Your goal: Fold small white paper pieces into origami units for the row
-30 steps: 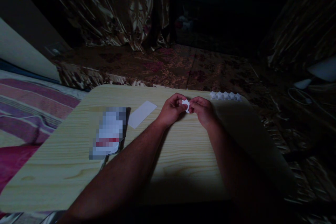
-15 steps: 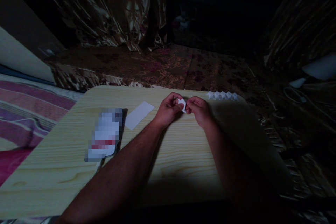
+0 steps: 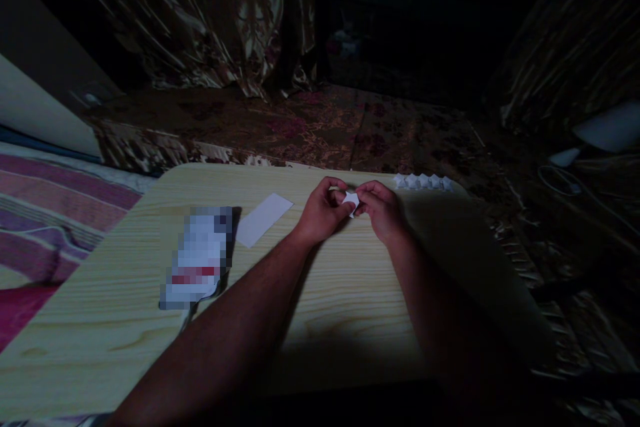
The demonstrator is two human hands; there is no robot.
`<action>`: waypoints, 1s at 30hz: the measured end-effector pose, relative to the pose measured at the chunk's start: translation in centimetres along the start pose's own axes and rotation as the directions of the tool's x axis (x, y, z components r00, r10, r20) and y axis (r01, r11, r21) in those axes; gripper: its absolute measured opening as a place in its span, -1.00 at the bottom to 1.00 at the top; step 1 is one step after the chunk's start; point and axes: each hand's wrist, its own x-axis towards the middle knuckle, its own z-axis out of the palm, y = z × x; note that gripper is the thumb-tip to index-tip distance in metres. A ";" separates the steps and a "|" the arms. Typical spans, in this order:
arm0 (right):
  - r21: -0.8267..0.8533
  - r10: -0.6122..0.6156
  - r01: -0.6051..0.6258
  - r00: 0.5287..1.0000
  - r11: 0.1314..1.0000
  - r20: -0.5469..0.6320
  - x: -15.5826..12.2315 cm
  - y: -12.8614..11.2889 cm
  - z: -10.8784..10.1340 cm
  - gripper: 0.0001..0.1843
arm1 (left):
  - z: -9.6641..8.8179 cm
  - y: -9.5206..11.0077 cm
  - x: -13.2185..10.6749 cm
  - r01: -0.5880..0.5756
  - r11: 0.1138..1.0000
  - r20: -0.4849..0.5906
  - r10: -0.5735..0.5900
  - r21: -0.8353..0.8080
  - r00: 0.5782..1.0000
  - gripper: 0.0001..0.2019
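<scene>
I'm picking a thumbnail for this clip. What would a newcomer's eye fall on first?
The left hand and right hand meet over the wooden table, pinching a small white folded paper between them. Next come the row of white folded pieces at the table's far edge and the paper strip lying left of the hands.

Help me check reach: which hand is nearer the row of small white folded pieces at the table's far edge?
Right. The right hand lies just left of the row, apart from it; the left hand is farther left, beyond the pinched paper piece.
</scene>
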 end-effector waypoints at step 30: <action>0.009 0.117 -0.117 0.993 0.993 0.020 0.3 -0.5 -0.4 -0.82 | -0.4 -0.5 0.0 -0.027 0.998 0.077 0.022 0.058 0.997 -0.76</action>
